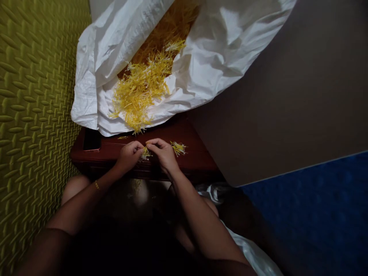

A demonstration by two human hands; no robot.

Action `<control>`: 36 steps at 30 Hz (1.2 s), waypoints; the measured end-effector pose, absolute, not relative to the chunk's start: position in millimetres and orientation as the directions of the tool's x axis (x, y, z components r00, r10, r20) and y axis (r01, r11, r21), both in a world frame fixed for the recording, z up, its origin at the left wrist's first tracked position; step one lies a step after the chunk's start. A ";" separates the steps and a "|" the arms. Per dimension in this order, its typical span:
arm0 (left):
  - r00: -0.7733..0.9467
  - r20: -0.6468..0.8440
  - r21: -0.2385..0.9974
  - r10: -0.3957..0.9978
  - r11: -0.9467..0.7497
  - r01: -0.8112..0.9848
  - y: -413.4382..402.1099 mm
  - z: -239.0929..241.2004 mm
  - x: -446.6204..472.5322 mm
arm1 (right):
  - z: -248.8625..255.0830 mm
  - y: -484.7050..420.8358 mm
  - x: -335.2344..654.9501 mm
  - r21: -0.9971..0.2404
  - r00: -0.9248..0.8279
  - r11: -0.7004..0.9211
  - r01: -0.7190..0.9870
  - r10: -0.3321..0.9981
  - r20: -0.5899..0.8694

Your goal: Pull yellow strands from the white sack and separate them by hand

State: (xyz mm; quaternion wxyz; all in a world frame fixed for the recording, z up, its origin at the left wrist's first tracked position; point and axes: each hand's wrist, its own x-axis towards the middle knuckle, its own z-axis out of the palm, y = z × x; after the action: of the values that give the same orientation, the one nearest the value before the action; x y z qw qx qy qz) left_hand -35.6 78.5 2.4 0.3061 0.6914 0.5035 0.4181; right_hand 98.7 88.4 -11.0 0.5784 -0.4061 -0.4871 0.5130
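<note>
My left hand [129, 155] pinches a small bunch of thin yellow strands with white tips [146, 152], held just above the dark red table. Close beside it, my right hand [165, 154] has thumb and forefinger pressed together at the top of the bunch. What lies between those right fingertips is too small to make out. A second little bunch of yellow-and-white strands [178, 148] lies on the table to the right of my right hand. Beyond both hands, a large loose heap of the same strands [140, 88] spills from the mouth of a white woven sack [207, 80].
A dark phone [92, 139] lies at the left end of the dark red table [189, 163]. A few stray strands [122, 137] are near the sack's edge. Yellow textured matting [37, 115] stands at left; a large grey-brown panel [281, 103] fills the right.
</note>
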 end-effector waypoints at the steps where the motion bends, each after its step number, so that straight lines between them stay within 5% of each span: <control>1: 0.146 0.251 0.860 0.957 -0.289 0.420 78.4 3.2 -34.9 | -11.5 91.7 100.5 -0.970 0.020 0.160 -0.186 0.987 0.159; 7: 0.194 0.101 0.973 0.976 -0.138 0.183 74.0 3.2 -30.1 | -21.8 135.3 167.2 -0.945 0.540 0.302 0.123 0.779 0.320; 11: 0.097 0.074 0.996 0.992 -0.078 0.033 75.6 -0.4 -33.1 | -32.2 144.4 209.6 -0.740 0.357 0.019 0.672 0.868 0.346; 15: 0.047 0.060 0.998 0.997 -0.059 -0.031 78.4 -1.3 -36.0 | -32.4 133.3 200.0 -0.516 0.277 -0.055 0.855 0.889 0.365; 18: 0.039 0.033 0.999 0.999 -0.032 -0.044 78.7 -1.4 -33.9 | -23.8 121.7 172.4 -0.564 0.206 0.182 0.805 0.807 0.554; 22: 0.036 0.002 0.998 0.999 0.001 -0.056 80.5 -4.0 -31.4 | -14.5 103.0 132.8 -0.714 -0.013 0.497 0.494 0.825 0.565; 26: 0.020 0.000 0.998 1.000 0.001 -0.059 83.0 -5.9 -32.7 | -12.4 90.4 111.9 -0.831 -0.131 0.462 0.309 0.886 0.444; 36: 0.014 0.017 1.000 1.000 -0.016 -0.024 83.5 -4.4 -32.0 | -14.6 90.5 106.1 -0.937 -0.082 0.332 0.107 0.942 0.324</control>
State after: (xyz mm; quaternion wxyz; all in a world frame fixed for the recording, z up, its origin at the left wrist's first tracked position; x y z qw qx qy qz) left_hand -32.0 83.5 -4.4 0.5055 0.5017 0.4861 0.5064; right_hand 106.1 90.5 -14.6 0.5295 -0.4225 -0.6210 0.3943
